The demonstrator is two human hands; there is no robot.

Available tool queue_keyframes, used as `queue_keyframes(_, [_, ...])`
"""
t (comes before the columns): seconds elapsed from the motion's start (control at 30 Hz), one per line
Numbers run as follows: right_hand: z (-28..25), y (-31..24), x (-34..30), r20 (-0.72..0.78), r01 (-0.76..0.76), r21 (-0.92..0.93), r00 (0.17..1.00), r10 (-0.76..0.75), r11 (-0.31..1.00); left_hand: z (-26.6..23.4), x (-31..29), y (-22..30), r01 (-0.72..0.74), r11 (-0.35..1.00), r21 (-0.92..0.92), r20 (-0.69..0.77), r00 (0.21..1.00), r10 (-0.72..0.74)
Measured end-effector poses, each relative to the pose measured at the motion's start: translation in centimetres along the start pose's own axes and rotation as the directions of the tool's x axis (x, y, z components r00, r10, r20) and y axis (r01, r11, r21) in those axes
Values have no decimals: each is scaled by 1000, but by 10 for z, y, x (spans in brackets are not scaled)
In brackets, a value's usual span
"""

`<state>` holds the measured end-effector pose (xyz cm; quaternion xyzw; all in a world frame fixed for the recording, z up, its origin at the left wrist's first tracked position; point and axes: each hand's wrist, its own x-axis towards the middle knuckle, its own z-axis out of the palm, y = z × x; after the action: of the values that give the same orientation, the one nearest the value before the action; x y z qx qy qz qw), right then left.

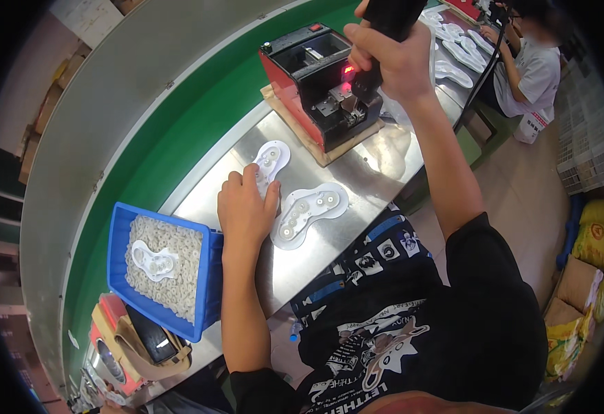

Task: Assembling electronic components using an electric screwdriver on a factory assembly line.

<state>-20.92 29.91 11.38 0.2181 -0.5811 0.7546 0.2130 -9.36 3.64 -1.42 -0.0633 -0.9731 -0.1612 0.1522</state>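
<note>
My right hand (400, 61) is raised at the upper right, fingers wrapped around a black tool (397, 15) that looks like a power screwdriver. The tool's lower end reaches down to the front of a red and black machine (321, 86) with small red lights, probably a screw feeder. Over the metal table, my left hand (247, 207) rests on a white sole-shaped plate (272, 157) with round fittings, thumb and fingers around its lower end. Part of that plate is hidden under the fingers. Just right of this hand lies a second such plate (307, 214), flat on the table.
A blue bin (210, 276) of small pale rings stands at the left, with another white plate (156, 264) lying on them. Beyond it are a phone (150, 334) and a tan holder. At the upper right, a person (533, 76) sits near several white plates (457, 52).
</note>
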Motion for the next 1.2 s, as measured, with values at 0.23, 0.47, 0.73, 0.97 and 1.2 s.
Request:
queue_keyframes(0.23, [-3, 12, -10, 103, 11, -37, 995, -7, 999, 0, -2, 1, 9, 1000, -3, 25, 1000, -9])
queue_keyframes(0.47, [-3, 15, -12, 92, -156, -178, 980, 175, 971, 1, -3, 1, 6, 1000, -4, 24, 1000, -6])
queue_keyframes(0.73, [39, -18, -77, 178, -191, 281, 973, 144, 941, 12, 2, -8, 20, 1000, -6, -18, 1000, -20])
queue_keyframes(0.97, [92, 36, -71, 263, 248, 852, 557, -787, 461, 14, 1, -11, 14, 999, 35, -20, 1000, -13])
queue_keyframes(1.2, [106, 25, -121, 454, 37, 518, 835, -311, 855, 17, -4, -19, 81, 997, -6, 86, 993, -81])
